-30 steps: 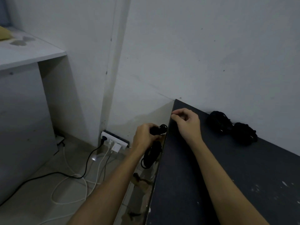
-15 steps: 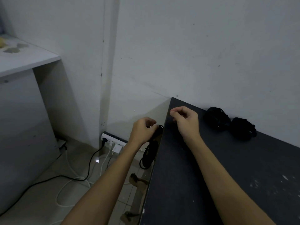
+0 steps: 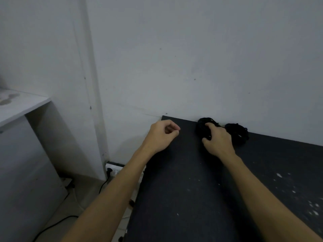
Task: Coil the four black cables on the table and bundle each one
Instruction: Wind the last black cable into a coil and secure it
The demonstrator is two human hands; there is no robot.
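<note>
Two coiled black cable bundles lie at the back of the dark table (image 3: 174, 198) against the wall. My right hand (image 3: 218, 142) rests over the left bundle (image 3: 202, 126), its fingers curled round the coil and hiding part of it. The right bundle (image 3: 237, 132) sits just beside it, touching the back of that hand. Near the table's back left corner my left hand (image 3: 162, 135) hovers with fingers curled and thumb near the index finger. Nothing shows in its grasp.
A white wall runs directly behind the table. Left of the table, on the floor, a white power strip (image 3: 113, 169) has plugs in it, with black and white cords trailing away. A white shelf unit (image 3: 21, 109) stands at far left.
My right hand moved right from the table's corner onto the left bundle. My left hand rose over the table's edge, and the coil it held beside the table is out of sight.
</note>
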